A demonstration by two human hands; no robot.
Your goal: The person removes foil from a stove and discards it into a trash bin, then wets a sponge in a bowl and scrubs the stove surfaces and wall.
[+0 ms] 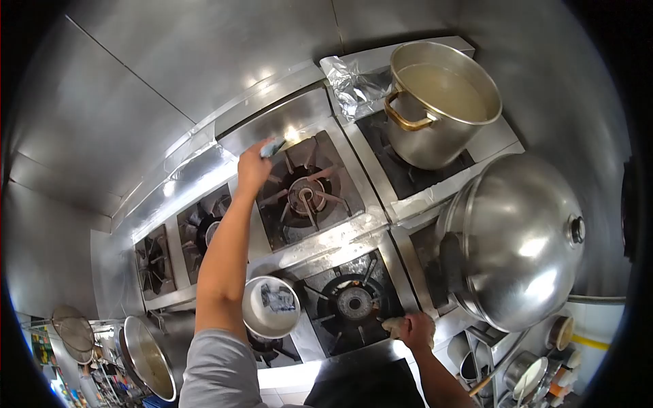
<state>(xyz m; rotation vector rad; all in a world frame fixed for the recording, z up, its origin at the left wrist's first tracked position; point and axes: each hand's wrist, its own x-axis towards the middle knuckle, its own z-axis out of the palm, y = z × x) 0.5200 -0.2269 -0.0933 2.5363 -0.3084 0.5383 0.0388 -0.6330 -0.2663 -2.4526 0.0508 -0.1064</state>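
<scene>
Looks partway wiped: shiny steel [326,239], scraps [375,310] left on the front burner [354,303]. Left hand [255,163] clamped on a cloth [273,147] beside the back burner [306,195]; right hand [417,331] gripping maybe a rag [392,327], hard to tell.

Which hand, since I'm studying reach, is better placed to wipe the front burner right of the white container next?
Likely the right hand: it is beside that burner, while the left hand reaches farther back.
</scene>
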